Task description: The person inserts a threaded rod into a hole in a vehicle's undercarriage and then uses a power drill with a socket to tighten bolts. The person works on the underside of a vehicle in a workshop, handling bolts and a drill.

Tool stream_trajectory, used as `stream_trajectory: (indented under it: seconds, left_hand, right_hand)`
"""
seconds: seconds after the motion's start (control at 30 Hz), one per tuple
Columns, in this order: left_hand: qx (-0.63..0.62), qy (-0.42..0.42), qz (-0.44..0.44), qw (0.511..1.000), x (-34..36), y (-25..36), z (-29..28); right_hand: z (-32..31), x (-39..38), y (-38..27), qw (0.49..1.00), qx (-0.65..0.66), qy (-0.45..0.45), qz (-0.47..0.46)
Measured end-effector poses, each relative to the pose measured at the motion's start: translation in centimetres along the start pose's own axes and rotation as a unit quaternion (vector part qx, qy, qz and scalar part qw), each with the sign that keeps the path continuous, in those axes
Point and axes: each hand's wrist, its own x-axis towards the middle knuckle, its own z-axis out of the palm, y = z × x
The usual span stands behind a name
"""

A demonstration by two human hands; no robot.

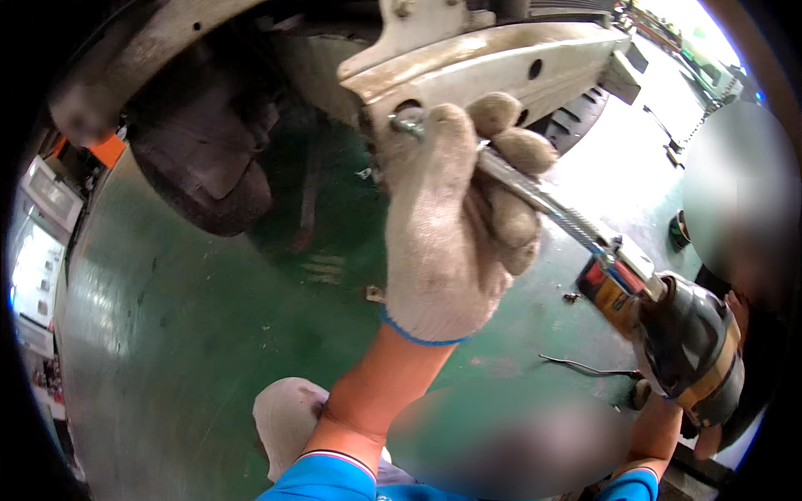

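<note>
The left hand (447, 238) has fingers clamped round the steel bar (543, 199) (right hand (654, 378) mostly hidden, cannot tell) below the pale beam's (468, 73) left end; stiff, likely slick and heavyish, it suits mid-shaft holding.

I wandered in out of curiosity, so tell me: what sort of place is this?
Probably a vehicle repair workshop: there's a pale metal beam with holes, what looks like a tire behind it, and a power tool with a long metal rod.

Glossy green floor (192, 351); bright light (697, 25) upper right.
</note>
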Motion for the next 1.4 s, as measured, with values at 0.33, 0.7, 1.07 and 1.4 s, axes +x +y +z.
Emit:
stream_trajectory:
  seconds: [0.33,0.7,1.07,1.4]
  left_hand:
    - [-0.111,-0.096,-0.023,0.989,0.7,-0.4,-0.2]
    - [-0.08,-0.056,-0.031,0.995,0.2,-0.2,0.5]
    - [-0.083,-0.059,-0.017,0.995,0.2,-0.3,-0.3]
    - [-0.053,-0.024,-0.006,0.998,0.6,-0.5,-0.4]
  right_hand:
    - [10.0,-6.0,4.6,0.867,0.455,0.17,0.109]
    - [10.7,-5.8,0.7,0.869,0.486,0.092,-0.022]
    - [12.4,-6.7,3.8,0.785,0.609,0.095,-0.068]
    - [6.2,0.2,8.7,0.942,0.246,0.172,-0.147]
